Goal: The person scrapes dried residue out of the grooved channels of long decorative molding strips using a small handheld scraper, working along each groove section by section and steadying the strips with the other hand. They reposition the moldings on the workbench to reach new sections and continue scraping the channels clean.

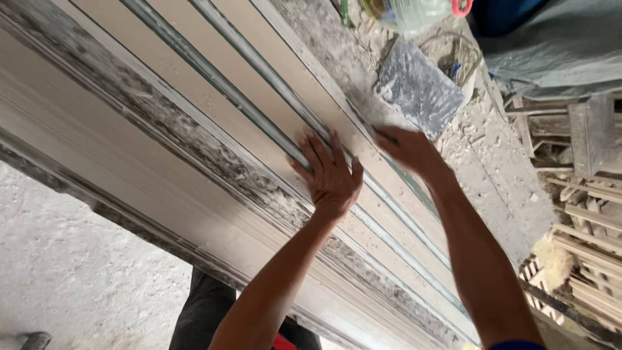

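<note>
A long beige moulded panel (194, 97) with grooved ridges and grey-green channels runs diagonally across the view. My left hand (330, 175) lies flat on it with fingers spread, palm pressing one ridge. My right hand (405, 148) is a little further along the panel, fingers closed around a thin dark-edged tool or blade (366, 120) that rests against the ridge; the tool is mostly hidden by the fingers. Dust and white plaster-like smears cover the panel's edges.
A grey dusty square slab (418, 87) lies just beyond my right hand. A clear plastic bottle (408, 11) stands at the top. Stacked wooden mouldings and slats (583, 194) fill the right side. Dusty concrete floor (71, 259) shows lower left.
</note>
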